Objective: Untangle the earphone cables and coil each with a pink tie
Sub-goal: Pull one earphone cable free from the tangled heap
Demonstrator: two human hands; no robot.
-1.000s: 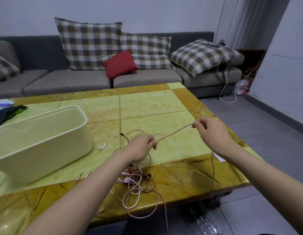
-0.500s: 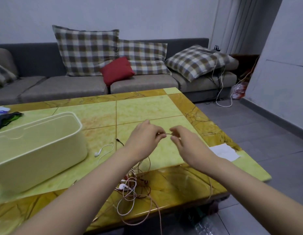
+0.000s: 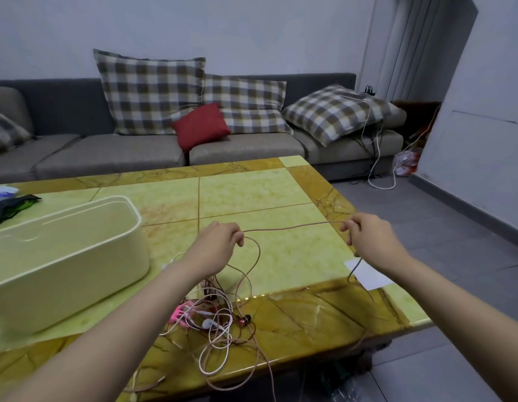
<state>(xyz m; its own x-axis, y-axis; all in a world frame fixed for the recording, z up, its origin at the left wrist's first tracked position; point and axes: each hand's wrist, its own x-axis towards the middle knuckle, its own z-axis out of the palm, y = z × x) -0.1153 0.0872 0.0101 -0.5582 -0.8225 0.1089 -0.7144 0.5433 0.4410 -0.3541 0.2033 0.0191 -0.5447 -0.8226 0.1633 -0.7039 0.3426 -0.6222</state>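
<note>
You held one brown cable (image 3: 292,226) up above the counter (image 3: 281,256). It was pulled into a nearly straight line between your two hands. Your left hand (image 3: 220,242) had a tight grip on it, with finger and thumb pinching the cable. From there the rest dropped in a loop down to the tangle (image 3: 220,320). Your right hand (image 3: 367,239) pinched the cable the same way. A short dark end (image 3: 354,266) hung down under that hand, over a sheet of paper (image 3: 370,274).

The tangle lay on the counter near its front edge, just below your left arm. White and brown cables were mixed up in it. A white earbud (image 3: 207,323) sat in the pile, and the pink ties (image 3: 179,313) touched its left side.

Here is what I think could have gone wrong. The brown cable seemed to run through the loops in the pile. A hard pull could have closed those loops into a tight knot. It could also have dragged the whole pile along, and the pink ties with it. Some brown loops (image 3: 270,378) hung over the front edge, so the pile could have slid off to the floor. A thin cable could have slipped out of a pinch too. The cream box (image 3: 78,256) stood well apart on the left, so you were not likely to bump it.
</note>
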